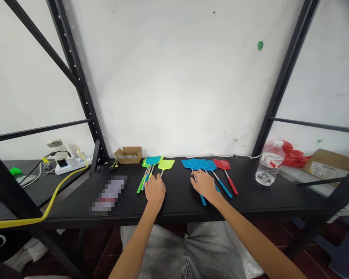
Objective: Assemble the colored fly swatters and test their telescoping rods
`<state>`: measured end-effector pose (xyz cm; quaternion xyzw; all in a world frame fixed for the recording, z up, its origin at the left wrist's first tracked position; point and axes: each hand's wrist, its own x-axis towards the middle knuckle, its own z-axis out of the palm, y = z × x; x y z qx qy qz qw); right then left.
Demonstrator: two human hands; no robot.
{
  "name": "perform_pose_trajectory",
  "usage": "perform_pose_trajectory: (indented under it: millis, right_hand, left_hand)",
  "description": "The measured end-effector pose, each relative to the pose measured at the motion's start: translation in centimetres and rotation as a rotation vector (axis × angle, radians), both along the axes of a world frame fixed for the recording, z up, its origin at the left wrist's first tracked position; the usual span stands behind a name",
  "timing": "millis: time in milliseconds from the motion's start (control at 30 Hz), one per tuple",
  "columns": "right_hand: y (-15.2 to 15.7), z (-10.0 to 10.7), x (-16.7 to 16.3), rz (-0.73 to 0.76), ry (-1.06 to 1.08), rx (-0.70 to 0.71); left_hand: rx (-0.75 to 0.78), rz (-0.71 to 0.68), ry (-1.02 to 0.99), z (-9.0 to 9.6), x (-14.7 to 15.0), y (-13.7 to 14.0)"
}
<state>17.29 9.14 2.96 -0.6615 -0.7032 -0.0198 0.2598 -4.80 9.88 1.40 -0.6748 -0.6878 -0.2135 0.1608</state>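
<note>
On the black desk (174, 203), the left hand (155, 189) covers a lime fly swatter (166, 164) and the right hand (205, 184) overlaps blue fly swatters (201, 164) (I cannot tell either grip), whose overlapping heads could snag if one were dragged.

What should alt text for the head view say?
The left hand is over a lime swatter beside a green-and-blue pile on a black table; the right hand is over fanned blue swatters, with a red swatter to their right. A small cardboard box sits back left, a water bottle right.
</note>
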Motion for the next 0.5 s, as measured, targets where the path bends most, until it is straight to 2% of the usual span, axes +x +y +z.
perform_pose_trajectory:
  millis: [100,200,300,367,433,500]
  right_hand:
    - [-0.1,0.4,-0.5,0.088,0.202,0.001]
    - [0.4,0.6,-1.2,0.209,0.527,-0.105]
    - [0.9,0.9,-2.1,0.308,0.977,-0.25]
    - [1.2,1.2,-2.6,0.361,1.25,-0.3]
    - [1.3,1.5,-3.0,0.405,1.431,-0.316]
    - [1.3,1.6,-3.3,0.428,1.533,-0.323]
  left_hand:
    - [-0.039,-0.046,-0.056,0.0,0.8,-0.9]
    - [-0.033,-0.139,-0.224,-0.1,1.8,-2.2]
    - [0.004,-0.354,-0.446,0.0,3.2,-3.5]
    - [0.013,-0.522,-0.58,0.0,4.1,-4.4]
    - [-0.028,-0.64,-0.722,0.0,4.8,-5.1]
    - [-0.095,-0.698,-0.872,-0.1,5.0,-5.6]
